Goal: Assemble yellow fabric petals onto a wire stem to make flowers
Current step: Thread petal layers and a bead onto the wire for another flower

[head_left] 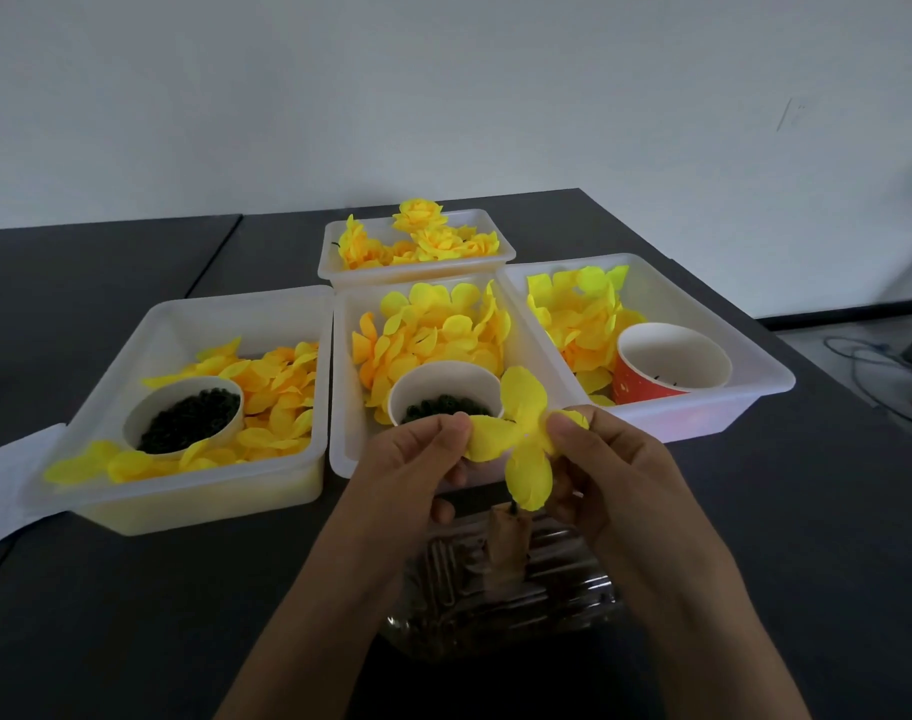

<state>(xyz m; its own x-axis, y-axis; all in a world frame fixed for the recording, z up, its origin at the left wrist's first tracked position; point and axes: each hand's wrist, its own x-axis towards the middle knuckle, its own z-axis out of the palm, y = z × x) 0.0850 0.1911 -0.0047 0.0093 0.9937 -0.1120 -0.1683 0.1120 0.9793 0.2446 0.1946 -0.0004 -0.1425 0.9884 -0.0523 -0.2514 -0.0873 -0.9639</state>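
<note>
A person holds a yellow fabric petal piece with four lobes (pixel 521 433) up in front of them, over the near edge of a dark table (pixel 132 615). The left hand (pixel 417 459) pinches the left lobe between thumb and curled fingers. The right hand (pixel 599 459) pinches the right lobe the same way. One lobe points up and one hangs down. A thin dark wire stem (pixel 512 508) pokes out just under the hanging lobe; I cannot tell which hand has hold of it.

Under the hands lies a clear plastic tray (pixel 495 589) with a brown thing in it that is too blurry to make out.

Behind the hands sit four white plastic tubs. The left tub (pixel 184 314) holds loose yellow petals and a white paper cup of small dark green bits (pixel 184 415). The middle tub (pixel 342 387) holds more yellow petals and another white paper cup of dark green bits (pixel 443 392). The right tub (pixel 755 376) holds yellow petal pieces and an orange paper cup (pixel 667 361). The far tub (pixel 417 272) holds finished yellow fabric flowers (pixel 423 236).

A white sheet of paper (pixel 7 485) lies at the left edge of the table, just beside the left tub.
</note>
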